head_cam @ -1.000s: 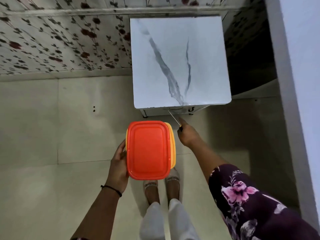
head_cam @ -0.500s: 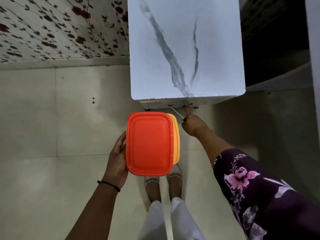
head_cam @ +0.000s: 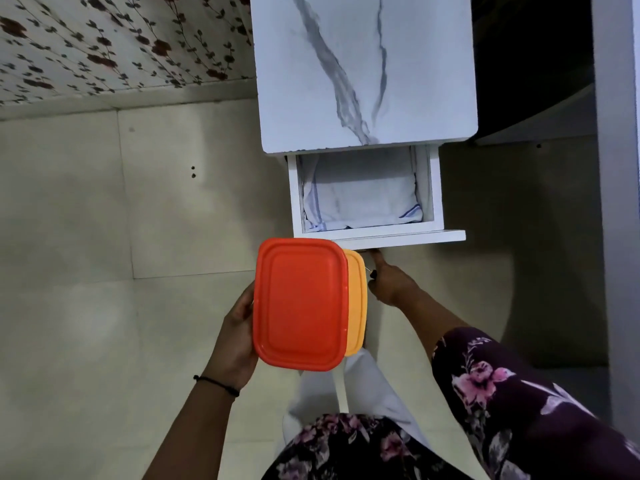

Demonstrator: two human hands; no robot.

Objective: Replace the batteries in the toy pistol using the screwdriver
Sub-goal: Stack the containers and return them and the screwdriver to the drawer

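From the head camera: the left hand (head_cam: 239, 337) holds a food box (head_cam: 299, 303) (orange lid, yellow body) by its near-left corner, thumb on the rim and fingers hidden beneath. The right hand (head_cam: 391, 282) is curled. Its forefinger reaches up to the underside of the open drawer (head_cam: 437, 188), and it seems to pinch the screwdriver (head_cam: 367, 269), of which only a thin glint shows on the thumb side. The toy pistol is not in view; whether it lies in the box cannot be told.

The likely slip is the screwdriver. One hand both tugs and pinches, so a jerk on the drawer could shake it loose. The box, carried on one side only, could tip away from the left fingers.

The drawer's front edge sits just beyond the right fingertips and close to the box's far end, so lifting the box straight up risks a knock. A folded white cloth (head_cam: 360, 195) fills the drawer ahead of the fingers. There is bare floor (head_cam: 104, 306) left of the left hand, and a wall (head_cam: 620, 202) is well right of the right hand.
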